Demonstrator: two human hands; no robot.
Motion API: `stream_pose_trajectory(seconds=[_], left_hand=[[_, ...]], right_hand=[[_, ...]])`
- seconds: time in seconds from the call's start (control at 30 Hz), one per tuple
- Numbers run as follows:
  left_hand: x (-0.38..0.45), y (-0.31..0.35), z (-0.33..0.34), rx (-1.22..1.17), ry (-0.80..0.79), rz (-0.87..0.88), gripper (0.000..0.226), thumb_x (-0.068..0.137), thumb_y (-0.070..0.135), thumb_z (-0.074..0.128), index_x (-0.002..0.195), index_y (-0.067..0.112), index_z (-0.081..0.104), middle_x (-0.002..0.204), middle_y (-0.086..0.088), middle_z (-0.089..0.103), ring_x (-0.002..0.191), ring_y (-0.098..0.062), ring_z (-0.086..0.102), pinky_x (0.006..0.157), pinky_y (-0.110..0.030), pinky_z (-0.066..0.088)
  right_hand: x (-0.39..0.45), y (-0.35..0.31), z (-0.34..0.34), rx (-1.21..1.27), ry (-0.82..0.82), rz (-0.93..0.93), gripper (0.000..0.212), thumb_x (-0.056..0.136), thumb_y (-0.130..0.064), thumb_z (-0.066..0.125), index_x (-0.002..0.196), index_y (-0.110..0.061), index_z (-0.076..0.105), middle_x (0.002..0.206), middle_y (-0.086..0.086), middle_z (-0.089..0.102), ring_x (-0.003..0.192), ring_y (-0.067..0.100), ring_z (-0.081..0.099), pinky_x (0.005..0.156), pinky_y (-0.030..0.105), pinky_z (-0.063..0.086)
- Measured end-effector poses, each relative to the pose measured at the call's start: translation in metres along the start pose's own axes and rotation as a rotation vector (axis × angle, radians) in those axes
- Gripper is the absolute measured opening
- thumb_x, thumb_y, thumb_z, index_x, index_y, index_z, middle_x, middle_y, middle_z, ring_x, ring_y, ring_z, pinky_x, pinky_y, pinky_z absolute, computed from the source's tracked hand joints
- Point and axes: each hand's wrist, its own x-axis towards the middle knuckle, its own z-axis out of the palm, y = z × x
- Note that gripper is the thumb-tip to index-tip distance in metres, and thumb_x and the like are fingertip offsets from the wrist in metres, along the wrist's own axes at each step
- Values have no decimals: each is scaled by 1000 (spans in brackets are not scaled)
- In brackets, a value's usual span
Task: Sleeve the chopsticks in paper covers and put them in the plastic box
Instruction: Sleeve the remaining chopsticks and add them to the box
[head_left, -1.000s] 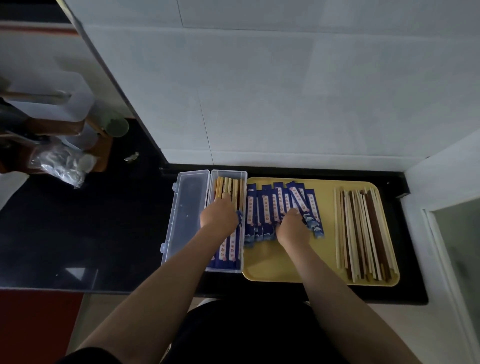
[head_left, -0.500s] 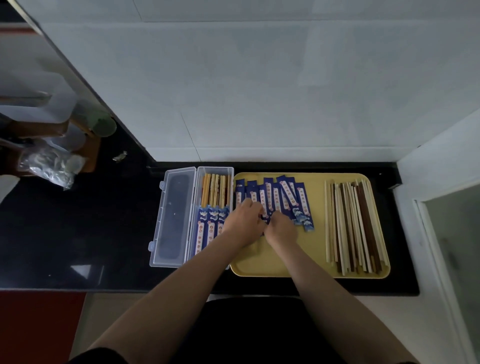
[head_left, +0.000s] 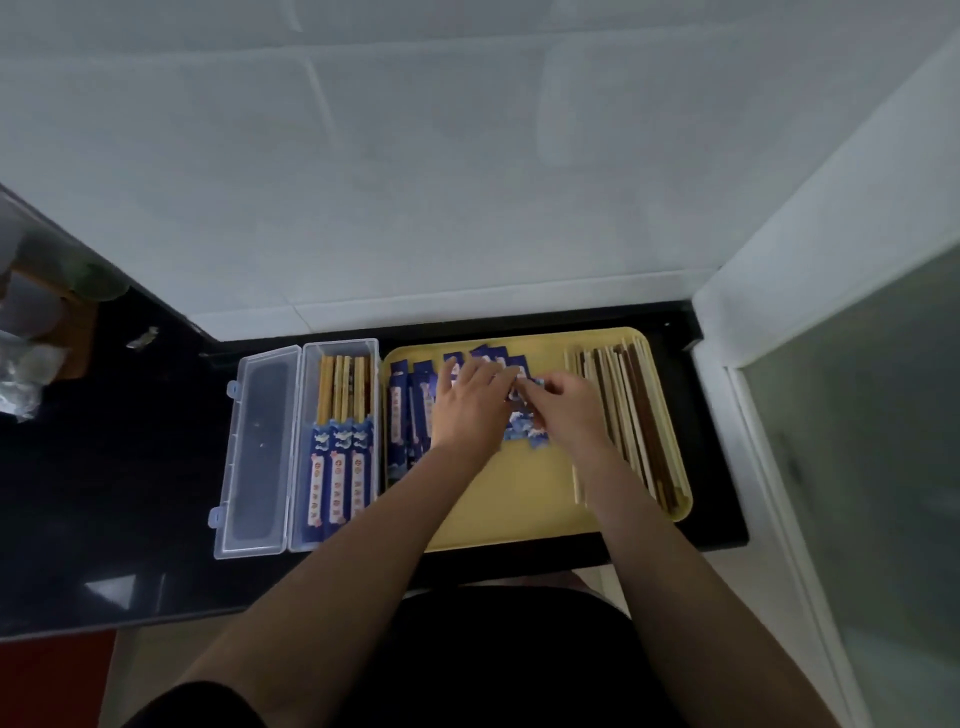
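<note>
- Clear rectangular plastic box (head_left: 340, 525), lid open to its left, at centre left of the frame: three sleeved chopstick pairs (head_left: 338, 467) inside, blue covers with white label strips, bare wooden tips showing at top.
- Yellow plastic tray (head_left: 514, 509), centre: fanned pile of blue paper covers (head_left: 410, 410); exact count unclear.
- Bare chopsticks (head_left: 631, 415), mixed pale and brown, at the tray's right; uncounted.
- Left hand (head_left: 470, 410) has moved from the box onto the covers, fingers spread flat.
- Right hand (head_left: 569, 410) pinches one cover's edge.

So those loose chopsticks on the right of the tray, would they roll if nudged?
Probably. The bare chopsticks are thin, stiff sticks lying loose side by side, so a push would likely scatter them. The yellow tray has a raised rim that should stop them.
</note>
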Motion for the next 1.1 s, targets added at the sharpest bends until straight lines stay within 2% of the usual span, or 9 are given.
stream_pose_trajectory(seconds=[0.07,0.17,0.23,0.3,0.4,0.5,0.67,0.83,1.1], left_hand=[[7,8,-2,19,-25,-35,40,100,40,52,138,27,52,128,4,64,122,-18,55,115,-39,20],[10,17,-3,-67,-101,-143,41,100,42,51,136,22,56,121,-1,67,110,-22,61,95,-34,39],[8,25,0,-269,-150,-296,29,97,40,57,119,20,63,108,0,68,92,-19,62,70,-29,44],[6,31,8,-466,-187,-439,20,95,38,62,99,18,60,84,3,61,70,-12,54,57,-26,39],[4,38,18,-734,-253,-614,24,92,33,66,86,17,51,78,-2,55,62,-15,51,59,-31,46],[1,41,20,-858,-309,-724,22,94,26,66,90,12,50,79,-8,58,57,-18,56,53,-30,49],[-6,40,26,-970,-325,-791,12,96,11,61,99,6,51,76,-11,62,55,-21,58,56,-34,53],[-8,43,20,-1041,-337,-810,13,98,12,57,108,4,54,77,-11,64,59,-22,60,58,-34,54],[-7,48,11,-1147,-347,-865,21,104,15,44,121,7,54,85,-12,66,67,-22,64,67,-36,55]], right_hand=[[2,3,-21,49,27,8,19,96,-28,66,84,-14,68,68,0,65,50,2,55,51,15,47],[8,19,-45,48,149,38,18,98,-29,62,91,-14,67,76,4,66,61,11,58,62,27,54],[14,36,-55,-158,173,61,23,98,-32,59,89,-13,66,80,8,68,66,21,62,69,35,56],[14,51,-58,-489,59,90,25,99,-36,56,87,-15,62,82,6,66,69,22,62,65,32,53],[5,73,-46,-798,-114,110,25,98,-40,60,88,-17,55,82,-2,58,70,14,57,62,27,44],[-3,85,-31,-869,-96,97,22,96,-37,63,100,-16,58,87,-3,58,79,15,59,66,28,46],[-2,81,-26,-1006,-112,89,13,100,-15,57,111,-12,64,106,3,68,98,19,67,75,27,50],[-2,81,-23,-941,-81,75,15,101,-15,55,115,-10,58,108,4,67,98,19,67,69,25,46],[-3,82,-25,-766,-99,94,16,101,-25,57,106,-11,61,103,4,65,93,20,65,70,27,47]])
